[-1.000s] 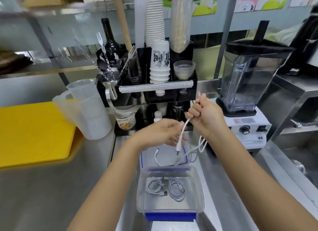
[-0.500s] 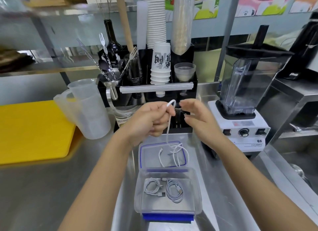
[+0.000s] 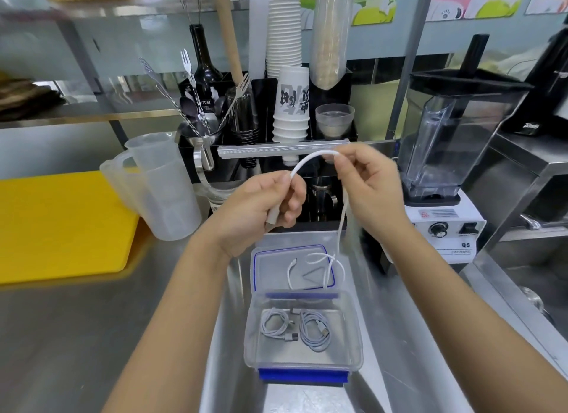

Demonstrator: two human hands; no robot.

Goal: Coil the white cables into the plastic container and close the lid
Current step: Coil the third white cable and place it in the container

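Both hands pinch one white cable [image 3: 310, 161] arched between them, left hand [image 3: 261, 206] gripping its plug end, right hand [image 3: 372, 191] above the open plastic container [image 3: 302, 362] holding two coiled cables [image 3: 295, 328]

One white cable [image 3: 310, 160] is up in the air, arching between the left hand [image 3: 261, 206] and the right hand [image 3: 368, 191], its grey plug end poking out below the left hand's curled fingers. From the right hand's pinch it drops straight down, and its loose tail lies in loops on the lid [image 3: 267, 268]. That lid is clear with a blue seal line, flat on the steel counter [image 3: 92, 335], just behind the plastic container [image 3: 350, 345]. The container is clear, rectangular, open-topped, with a blue strip along its near edge. Inside it, two coiled white cables [image 3: 295, 328] lie side by side on the bottom.
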